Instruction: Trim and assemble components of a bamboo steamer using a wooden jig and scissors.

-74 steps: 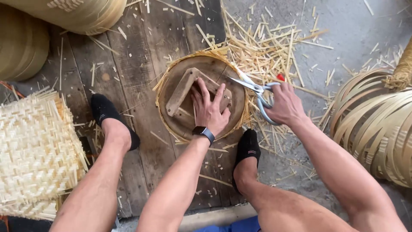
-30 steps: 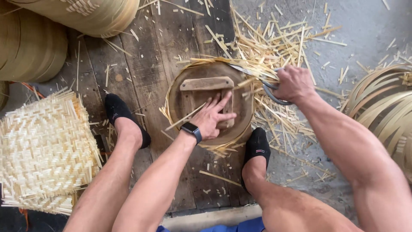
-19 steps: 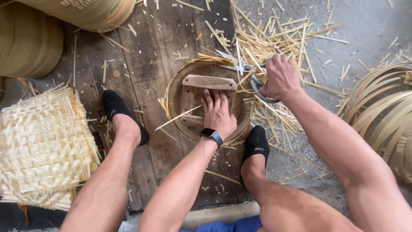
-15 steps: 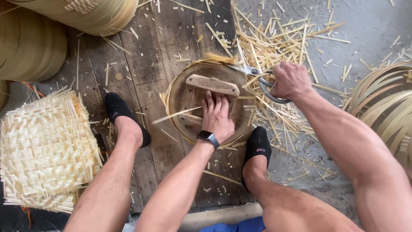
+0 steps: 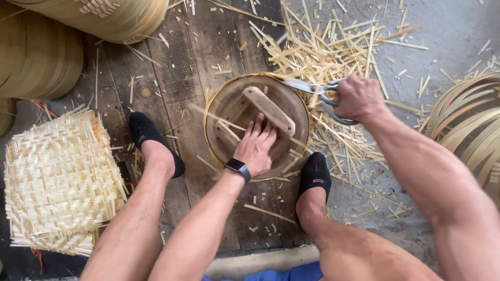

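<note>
A round bamboo basket lies between my feet, with wooden bars fixed across its face. My left hand, a dark watch on its wrist, presses flat on the basket beside the slanted wooden bar. My right hand grips large metal scissors whose blades reach the basket's upper right rim, where loose strip ends stick out.
Cut bamboo strips are heaped on the floor past the basket. A square woven mat lies at left. Stacked bamboo hoops and a drum form stand upper left; coiled strips at right. My feet in black shoes flank the basket.
The basket has turned under my left hand, so the wooden bar now lies slanted. My right hand has kept the scissors at the rim, shifting slightly up and right.
</note>
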